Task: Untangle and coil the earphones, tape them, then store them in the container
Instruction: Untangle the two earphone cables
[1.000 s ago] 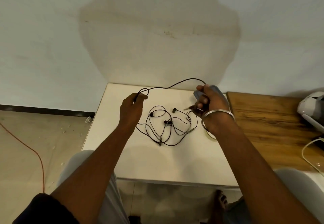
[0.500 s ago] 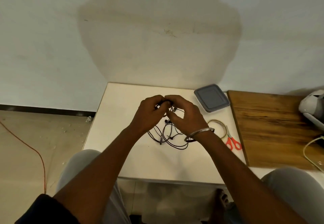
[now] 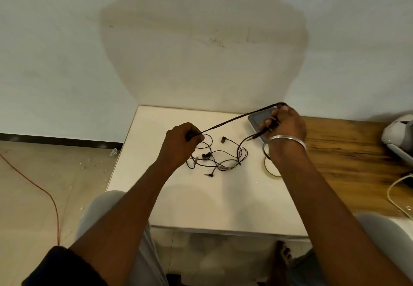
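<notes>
1 earphone tangle (image 3: pixel 206 156), 1 container (image 3: pixel 259 119)

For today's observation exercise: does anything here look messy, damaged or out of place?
The earphones lie in a knotted tangle on the white table, one stretch taut between the left hand and right hand. Debris litters the floor beside it.

Black earphones (image 3: pixel 223 139) on a plain white table (image 3: pixel 201 200); grey container (image 3: pixel 259 119) at 1 o'clock; brown, dark-streaked wood grain on the board (image 3: pixel 348 151) at 3 o'clock; silver bangle (image 3: pixel 288 139); orange cord (image 3: pixel 48 194) across the beige floor (image 3: pixel 26 207) at 9 o'clock; black sleeve (image 3: pixel 60 267).
</notes>
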